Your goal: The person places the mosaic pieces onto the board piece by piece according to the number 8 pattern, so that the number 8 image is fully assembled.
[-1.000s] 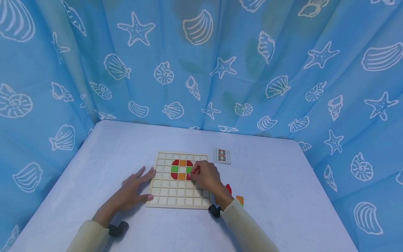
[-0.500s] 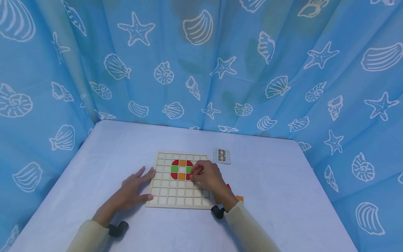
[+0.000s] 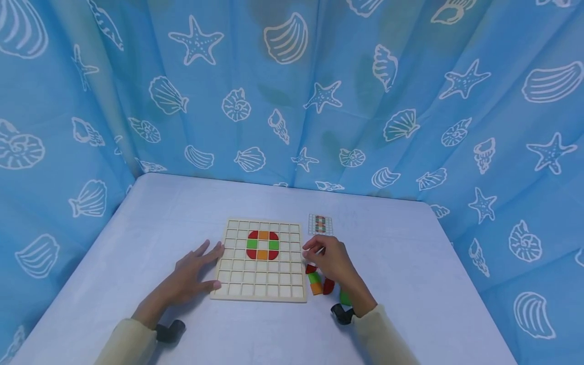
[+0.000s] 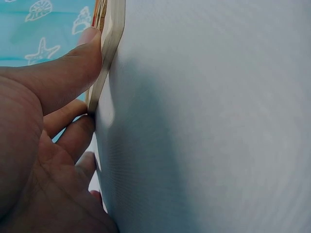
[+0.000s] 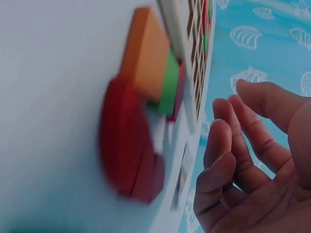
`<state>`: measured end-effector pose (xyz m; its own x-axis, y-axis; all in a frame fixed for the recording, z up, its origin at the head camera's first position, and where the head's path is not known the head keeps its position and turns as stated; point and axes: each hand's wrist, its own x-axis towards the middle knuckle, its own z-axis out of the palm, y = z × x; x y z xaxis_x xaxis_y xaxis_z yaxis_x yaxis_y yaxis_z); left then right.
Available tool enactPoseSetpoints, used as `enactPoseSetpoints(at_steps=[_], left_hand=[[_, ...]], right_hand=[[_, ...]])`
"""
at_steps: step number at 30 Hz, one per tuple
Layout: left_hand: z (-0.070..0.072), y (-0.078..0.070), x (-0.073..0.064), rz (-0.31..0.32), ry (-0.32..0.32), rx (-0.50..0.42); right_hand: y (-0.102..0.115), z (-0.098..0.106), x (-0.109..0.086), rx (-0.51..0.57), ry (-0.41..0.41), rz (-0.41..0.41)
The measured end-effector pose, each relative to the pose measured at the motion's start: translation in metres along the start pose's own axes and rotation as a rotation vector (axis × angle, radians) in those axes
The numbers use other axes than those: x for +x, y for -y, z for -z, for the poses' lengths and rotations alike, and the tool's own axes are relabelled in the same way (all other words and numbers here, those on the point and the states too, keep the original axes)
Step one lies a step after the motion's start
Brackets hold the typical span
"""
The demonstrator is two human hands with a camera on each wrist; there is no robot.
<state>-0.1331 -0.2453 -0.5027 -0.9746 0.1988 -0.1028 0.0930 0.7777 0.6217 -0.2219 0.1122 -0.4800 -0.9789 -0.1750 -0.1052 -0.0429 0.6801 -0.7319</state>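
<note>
A wooden grid board lies on the white table. In its upper middle, red rounded corner pieces, orange squares and green squares form a ring around one bare cell. My left hand rests at the board's left edge, fingers spread, thumb against the rim in the left wrist view. Just right of the board hovers my right hand, fingers loosely bent and holding nothing. Below it lie loose pieces: a red one, an orange one and a green one.
A small pattern card lies beyond the right hand, printed with a coloured figure on a grid. Another green piece is partly hidden by the right wrist. A blue shell-print curtain surrounds the table's far sides.
My right hand has left the ring's lower right corner and moved right, off the board, over the loose pieces. The lower right red piece now shows fully. My left hand stays put.
</note>
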Motion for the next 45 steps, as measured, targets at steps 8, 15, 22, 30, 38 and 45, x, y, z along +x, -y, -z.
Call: enactPoseSetpoints(at_steps=[8, 15, 22, 30, 38, 45], left_hand=[[0.0, 0.001, -0.001, -0.016, -0.013, -0.002], [0.0, 0.002, 0.0, -0.031, -0.018, -0.015], [0.001, 0.001, -0.001, -0.012, -0.012, -0.019], [0.0, 0.0, -0.001, -0.008, -0.014, -0.002], [-0.001, 0.002, 0.0, -0.017, -0.014, -0.007], [-0.002, 0.002, 0.001, -0.012, -0.015, -0.001]], right_hand=[[-0.011, 0.007, -0.007, -0.027, 0.035, -0.092], [-0.011, 0.002, -0.009, -0.081, 0.083, -0.103], [-0.012, 0.003, -0.009, -0.103, 0.116, -0.041], [-0.015, 0.011, -0.008, -0.021, 0.174, 0.061], [-0.011, 0.009, -0.006, 0.112, 0.083, 0.04], [0.0, 0.007, -0.007, 0.196, 0.067, 0.062]])
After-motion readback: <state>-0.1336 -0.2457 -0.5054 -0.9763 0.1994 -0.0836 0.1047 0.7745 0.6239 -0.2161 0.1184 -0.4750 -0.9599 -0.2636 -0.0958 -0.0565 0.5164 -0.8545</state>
